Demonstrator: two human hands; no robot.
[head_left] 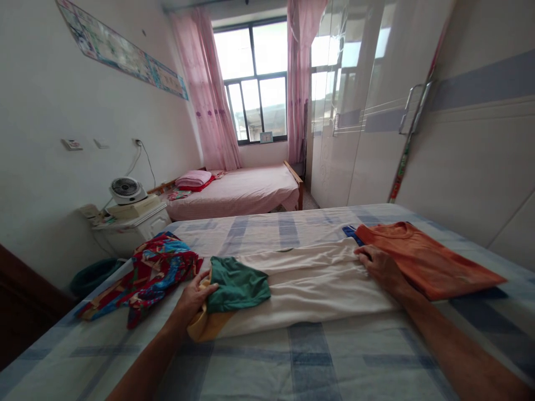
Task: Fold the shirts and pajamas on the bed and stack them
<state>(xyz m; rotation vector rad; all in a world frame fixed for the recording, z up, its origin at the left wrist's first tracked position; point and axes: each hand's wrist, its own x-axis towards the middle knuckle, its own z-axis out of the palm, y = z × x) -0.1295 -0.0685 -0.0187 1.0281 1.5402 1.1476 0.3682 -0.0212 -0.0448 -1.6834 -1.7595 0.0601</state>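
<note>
A cream-white shirt with a green and yellow end lies lengthwise across the bed, partly folded over. My left hand grips its yellow and green edge, thumb on top of the cloth. At the opposite end, my right hand pinches the shirt's white edge between thumb and fingers. Just past my right hand lies a folded orange T-shirt, with dark blue cloth showing from beneath it. To the left of my left hand is a crumpled red and blue patterned garment.
The near bed has a blue and white checked sheet. Beyond it stands a pink-covered bed. A fan sits on a white bedside cabinet at left, above a dark green bin. A glossy wardrobe lines the right side.
</note>
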